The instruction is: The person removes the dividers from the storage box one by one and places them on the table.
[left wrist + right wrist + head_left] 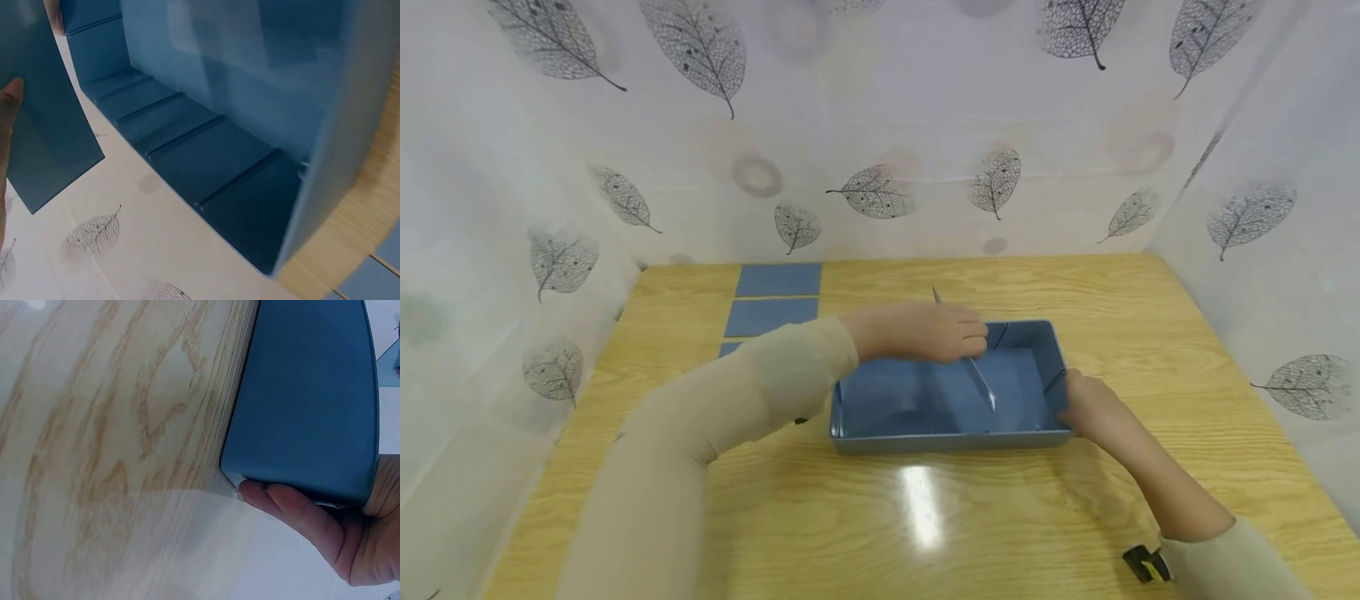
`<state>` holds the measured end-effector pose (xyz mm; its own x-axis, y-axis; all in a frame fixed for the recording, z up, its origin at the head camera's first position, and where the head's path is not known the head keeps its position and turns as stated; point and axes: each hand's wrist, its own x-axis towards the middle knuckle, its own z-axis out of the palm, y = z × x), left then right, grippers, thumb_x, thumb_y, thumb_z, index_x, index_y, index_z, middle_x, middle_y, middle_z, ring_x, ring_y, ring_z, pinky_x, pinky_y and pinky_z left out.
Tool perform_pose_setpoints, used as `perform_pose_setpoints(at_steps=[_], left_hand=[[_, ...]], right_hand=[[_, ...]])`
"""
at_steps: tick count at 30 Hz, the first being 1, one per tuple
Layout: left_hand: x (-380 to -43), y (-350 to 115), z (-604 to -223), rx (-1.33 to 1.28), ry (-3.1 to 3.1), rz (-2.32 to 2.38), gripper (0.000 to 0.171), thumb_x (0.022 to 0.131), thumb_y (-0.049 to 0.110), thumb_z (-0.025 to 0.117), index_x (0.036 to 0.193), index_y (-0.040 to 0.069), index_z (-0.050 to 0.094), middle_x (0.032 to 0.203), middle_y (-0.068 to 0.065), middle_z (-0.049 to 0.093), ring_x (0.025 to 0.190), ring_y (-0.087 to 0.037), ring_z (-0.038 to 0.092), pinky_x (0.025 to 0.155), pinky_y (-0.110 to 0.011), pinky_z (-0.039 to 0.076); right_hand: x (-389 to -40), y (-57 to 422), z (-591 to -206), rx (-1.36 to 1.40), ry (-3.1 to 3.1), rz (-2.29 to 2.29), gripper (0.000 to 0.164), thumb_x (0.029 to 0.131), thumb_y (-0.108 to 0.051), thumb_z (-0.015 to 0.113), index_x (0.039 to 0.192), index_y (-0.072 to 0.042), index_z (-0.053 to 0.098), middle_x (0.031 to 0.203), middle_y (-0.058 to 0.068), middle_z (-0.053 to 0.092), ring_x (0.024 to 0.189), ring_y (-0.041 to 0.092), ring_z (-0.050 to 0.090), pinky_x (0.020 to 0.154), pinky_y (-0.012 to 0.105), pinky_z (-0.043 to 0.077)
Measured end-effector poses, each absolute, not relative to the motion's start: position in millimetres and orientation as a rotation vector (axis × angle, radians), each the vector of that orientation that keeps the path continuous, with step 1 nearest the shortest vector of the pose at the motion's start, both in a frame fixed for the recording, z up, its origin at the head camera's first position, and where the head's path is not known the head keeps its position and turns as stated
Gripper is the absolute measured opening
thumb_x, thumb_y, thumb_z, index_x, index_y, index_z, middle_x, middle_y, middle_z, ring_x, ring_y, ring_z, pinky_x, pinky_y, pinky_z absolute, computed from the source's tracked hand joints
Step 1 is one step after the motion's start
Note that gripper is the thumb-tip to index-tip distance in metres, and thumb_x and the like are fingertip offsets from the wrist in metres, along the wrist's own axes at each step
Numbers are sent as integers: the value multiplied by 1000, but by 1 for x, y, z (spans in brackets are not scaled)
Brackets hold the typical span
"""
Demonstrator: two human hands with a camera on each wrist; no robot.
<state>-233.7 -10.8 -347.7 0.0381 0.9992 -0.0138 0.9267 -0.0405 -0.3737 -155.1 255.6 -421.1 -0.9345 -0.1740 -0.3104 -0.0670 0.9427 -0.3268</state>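
A blue rectangular open box (955,444) sits on the wooden table, with raised ridges along its inner wall (187,119) in the left wrist view. My left hand (936,332) reaches across and pinches a thin flat blue divider panel (50,137) over the box. From the head camera the panel shows nearly edge-on, slanting across the box's far side. My right hand (1093,408) grips the box's right end; in the right wrist view its fingers (300,512) curl around the box's edge.
Several more flat blue panels lie in a row at the table's back left, among them the rearmost panel (778,280) and the panel in front of it (772,317). A leaf-patterned curtain (880,125) hangs behind the table and along both sides.
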Motion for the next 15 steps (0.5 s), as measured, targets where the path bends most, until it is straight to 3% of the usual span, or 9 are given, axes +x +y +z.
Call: perform_pose_setpoints(at_steps=[7, 15], left_hand=[[-234, -43, -353, -1951, -1980, 324, 17, 99, 7, 41, 94, 3, 57, 94, -6, 59, 88, -19, 54, 86, -29, 47], [-225, -71, -356, -1875, -2006, 321, 10, 97, 4, 45, 92, 3, 54, 94, -6, 60, 87, -20, 54, 83, -30, 48]], right_hand=[[-156, 256, -419, -160, 2736, -453, 37, 78, 3, 64, 99, 23, 41, 75, 27, 56, 59, 27, 57, 50, 34, 49], [-155, 256, -420, -155, 2730, -458, 36, 78, 4, 62, 99, 23, 41, 76, 28, 57, 60, 27, 57, 50, 34, 49]])
